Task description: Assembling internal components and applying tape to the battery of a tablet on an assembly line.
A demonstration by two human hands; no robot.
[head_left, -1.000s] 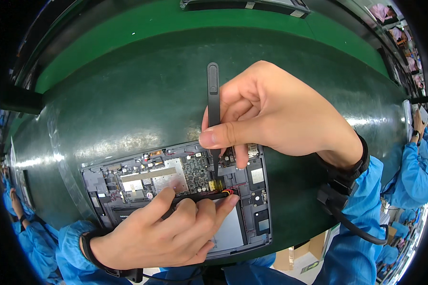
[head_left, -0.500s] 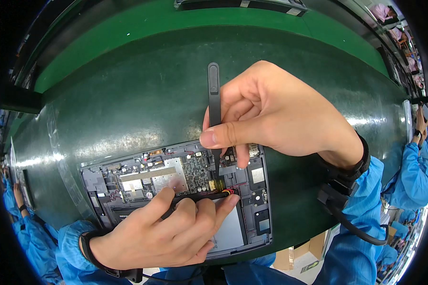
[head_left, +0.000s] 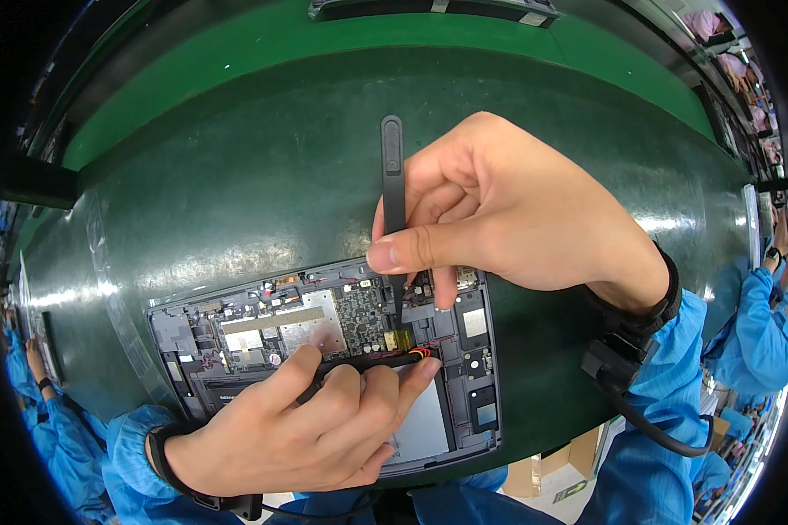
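An opened tablet-like device (head_left: 492,385) lies face down, its green circuit board (head_left: 359,315) and inner parts exposed. In my right hand (head_left: 517,210) is a pair of black tweezers (head_left: 395,201), pinched between thumb and fingers. Their tip points down beside a piece of yellow tape (head_left: 400,339) at the board's edge. My left hand (head_left: 298,420) is closed over a black strip (head_left: 385,360) along the battery edge, with red and yellow wires (head_left: 422,353) at the strip's end. Part of a pale grey battery (head_left: 425,424) shows beside my fingers; my left hand hides the rest.
The device rests on a dark green table mat (head_left: 236,175). At the far edge stands a long black object (head_left: 438,9). An open cardboard box (head_left: 556,468) sits below the near edge. Co-workers in blue sleeves (head_left: 757,332) are at both sides.
The tweezers' tip has shifted very slightly away from the yellow tape, which shows more now. Both hands otherwise hold almost still.
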